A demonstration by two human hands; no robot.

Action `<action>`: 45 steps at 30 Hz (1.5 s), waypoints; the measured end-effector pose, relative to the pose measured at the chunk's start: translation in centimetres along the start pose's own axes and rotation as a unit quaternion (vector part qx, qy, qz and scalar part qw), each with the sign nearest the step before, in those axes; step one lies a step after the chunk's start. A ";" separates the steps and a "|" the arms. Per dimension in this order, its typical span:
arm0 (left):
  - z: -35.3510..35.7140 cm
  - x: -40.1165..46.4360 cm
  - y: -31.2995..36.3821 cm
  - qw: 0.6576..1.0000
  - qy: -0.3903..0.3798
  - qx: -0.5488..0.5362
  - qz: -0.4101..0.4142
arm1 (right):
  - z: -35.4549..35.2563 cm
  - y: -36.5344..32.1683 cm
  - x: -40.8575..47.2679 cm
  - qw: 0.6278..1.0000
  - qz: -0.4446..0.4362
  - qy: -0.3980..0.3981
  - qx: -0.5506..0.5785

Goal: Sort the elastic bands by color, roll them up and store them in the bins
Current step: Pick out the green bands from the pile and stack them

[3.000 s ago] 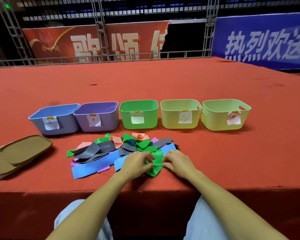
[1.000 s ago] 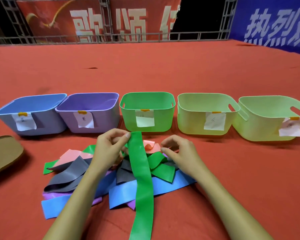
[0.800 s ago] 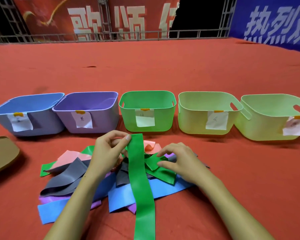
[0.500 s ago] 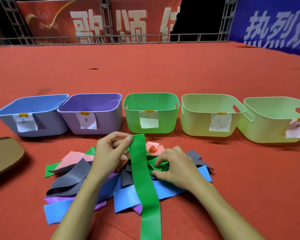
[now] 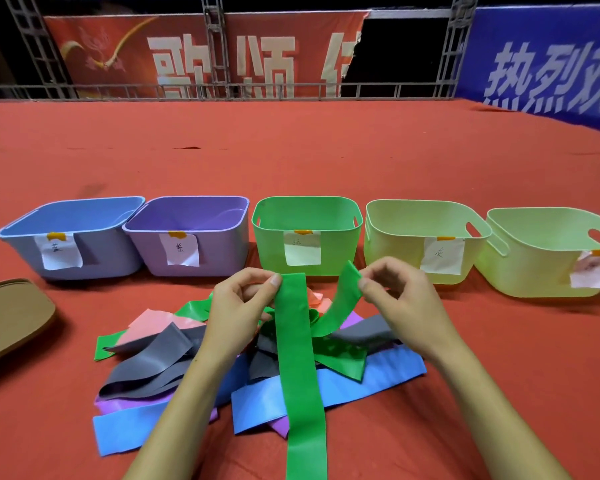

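Head view: red cloth (image 5: 326,161) runs bare from behind the bins to the railing at 12 o'clock; its near edge is out of frame.

Bins, five, in one row left to right: blue bin (image 5: 94,244), purple bin (image 5: 219,237), green bin (image 5: 340,233), and two pale yellow-green bins (image 5: 395,244) (image 5: 530,268). The blue and purple touch; the rest stand close. Each bears one paper label.

Tan tray (image 5: 11,313), one, at 9 o'clock, cut by the frame edge.

Band pile (image 5: 160,362), one heap just before the bins: blue, purple, grey, pink and green strips overlapping; the count per colour cannot be told.

Left hand (image 5: 236,306) pinches the top end of a long green band (image 5: 298,375), which trails toward 6 o'clock over the pile and off the frame. Right hand (image 5: 402,299) pinches the end of a second green band (image 5: 343,303), raised above the pile, its other end down in the heap at 7 o'clock of the grip. Both hands sit in front of the green bin.
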State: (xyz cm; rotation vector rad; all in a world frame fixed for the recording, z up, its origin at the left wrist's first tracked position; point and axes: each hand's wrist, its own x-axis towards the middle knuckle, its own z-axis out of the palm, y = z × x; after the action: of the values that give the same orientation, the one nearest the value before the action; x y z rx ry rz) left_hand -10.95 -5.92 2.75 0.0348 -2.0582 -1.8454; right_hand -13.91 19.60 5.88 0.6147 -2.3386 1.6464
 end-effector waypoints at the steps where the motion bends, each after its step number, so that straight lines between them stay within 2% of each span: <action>1: 0.1 0.0 0.0 1.000 0.000 -0.006 -0.003 | -0.3 -0.5 0.1 1.000 -0.006 0.013 0.026; 6: 0.5 -0.1 0.6 1.000 0.002 -0.030 0.000 | -2.3 -3.2 0.3 0.987 -0.032 0.108 0.113; 9: 1.0 -0.2 1.3 0.999 -0.001 -0.044 0.001 | -3.2 -4.5 0.2 0.973 -0.030 0.128 0.187; 18: 3.3 -0.5 3.9 0.996 0.011 -0.087 0.006 | -2.9 -6.1 -0.5 0.971 0.007 0.037 0.238; 24: 3.0 -1.2 5.6 0.994 0.017 -0.112 0.008 | -3.6 -9.1 -2.0 0.965 0.010 0.008 0.261; 29: 3.7 -1.9 6.9 0.990 -0.011 -0.142 -0.009 | -1.9 -9.2 -2.5 0.970 -0.001 -0.016 0.244; 35: 3.9 -2.5 7.8 0.984 -0.045 -0.170 -0.022 | 0.2 -6.9 -1.5 0.990 -0.026 0.049 0.132; 45: 4.1 -2.8 8.1 0.982 -0.066 -0.175 -0.025 | 1.7 -6.4 -1.5 0.978 0.005 0.109 0.180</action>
State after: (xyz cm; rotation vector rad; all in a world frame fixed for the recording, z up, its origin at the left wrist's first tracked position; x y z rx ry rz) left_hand -7.68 -0.13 9.57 -0.1339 -1.7967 -2.2699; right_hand -9.54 16.46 10.04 0.4561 -1.9101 2.0488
